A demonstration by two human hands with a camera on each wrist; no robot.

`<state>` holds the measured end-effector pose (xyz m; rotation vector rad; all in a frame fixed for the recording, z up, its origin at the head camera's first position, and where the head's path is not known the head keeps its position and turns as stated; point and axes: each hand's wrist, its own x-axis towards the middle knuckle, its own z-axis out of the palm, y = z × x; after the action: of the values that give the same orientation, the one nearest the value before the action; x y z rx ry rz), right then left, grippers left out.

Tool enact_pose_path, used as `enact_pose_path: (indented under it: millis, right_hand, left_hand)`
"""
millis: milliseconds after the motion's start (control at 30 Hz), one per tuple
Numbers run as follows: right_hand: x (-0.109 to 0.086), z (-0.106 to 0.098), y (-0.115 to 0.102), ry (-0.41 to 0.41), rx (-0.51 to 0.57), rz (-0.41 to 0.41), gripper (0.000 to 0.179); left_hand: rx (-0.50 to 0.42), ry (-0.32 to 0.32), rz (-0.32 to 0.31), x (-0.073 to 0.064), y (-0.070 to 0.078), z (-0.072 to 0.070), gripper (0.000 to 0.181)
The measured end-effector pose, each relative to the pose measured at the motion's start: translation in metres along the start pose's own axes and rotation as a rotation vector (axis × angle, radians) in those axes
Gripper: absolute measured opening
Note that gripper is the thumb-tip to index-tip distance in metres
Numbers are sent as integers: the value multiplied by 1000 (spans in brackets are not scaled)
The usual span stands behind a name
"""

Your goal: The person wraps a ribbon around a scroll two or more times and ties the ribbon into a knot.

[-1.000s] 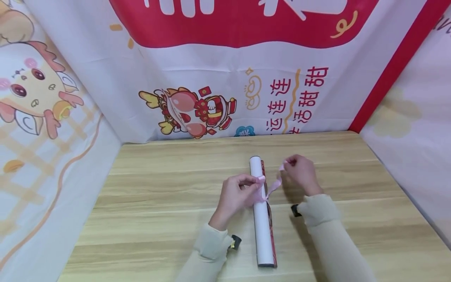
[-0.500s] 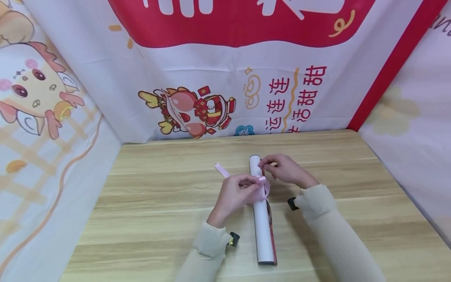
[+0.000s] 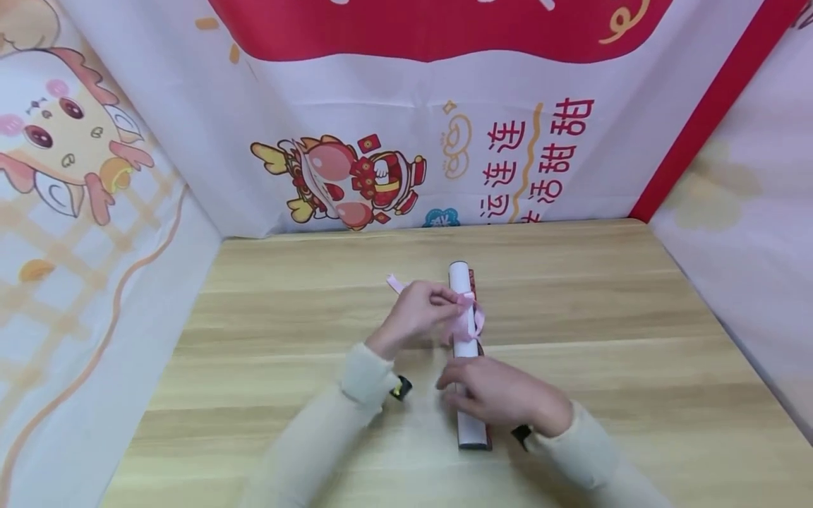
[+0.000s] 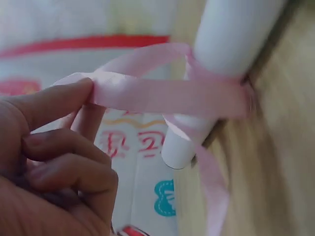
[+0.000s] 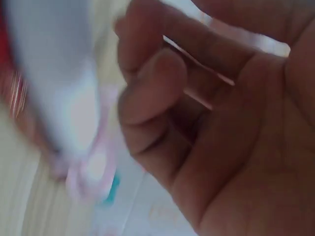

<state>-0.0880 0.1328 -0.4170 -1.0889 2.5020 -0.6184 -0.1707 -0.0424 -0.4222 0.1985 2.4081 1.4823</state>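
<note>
A white roll [image 3: 471, 432] with a red patterned edge lies lengthwise on the table. Pink ribbon [image 4: 172, 96] goes round its middle and stands up in a loop. The left hand [image 3: 416, 308] pinches this loop between thumb and finger, left of the roll; a loose ribbon end [image 3: 394, 283] sticks out behind that hand, and another hangs down in the left wrist view. Over the near half of the roll is the right hand [image 3: 498, 394], its fingers [image 5: 152, 88] loosely bent and holding nothing. The right wrist view is blurred, with the roll beside the fingers.
The wood-grain table [image 3: 267, 339] is bounded at the back by a printed white cloth [image 3: 356, 92] with red lettering and a cartoon figure. Further printed cloths hang along the left and right sides. Black devices [image 3: 400, 387] sit at both wrists.
The right hand leaves the ribbon end it held at the right, passes over to the roll's far part, then moves toward its near half. A ribbon end now lies out left. The left hand keeps its pinch.
</note>
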Motion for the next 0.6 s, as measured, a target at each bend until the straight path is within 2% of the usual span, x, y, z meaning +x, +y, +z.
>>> enact_pose_path:
  millis: [67,133,200,300,433,533,600]
  right_hand:
    - [15,7,-17,6,-95,2,34]
    - [32,12,-30,11,-202,47,43]
    - [51,15,-36,24,-264,114,46]
    - [77,16,-39,58,-302,200,44]
    - [102,23,-29,89,-157,344,34]
    - [115,31,-17,70,-3,460,28]
    - [122,36,-10,41,42,484,30]
  left_hand:
    - [60,-75,-14,6,12,-7,15]
    - [109,-132,-31,12,20,-11,14]
    - [152,-163,-48,16,25,-14,15]
    - [186,-178,-71,18,27,-15,14]
    - [152,-188,-101,14,27,-13,13]
    - [110,-195,-121,10,28,-11,12]
    - [110,-196,-112,7,29,-10,11]
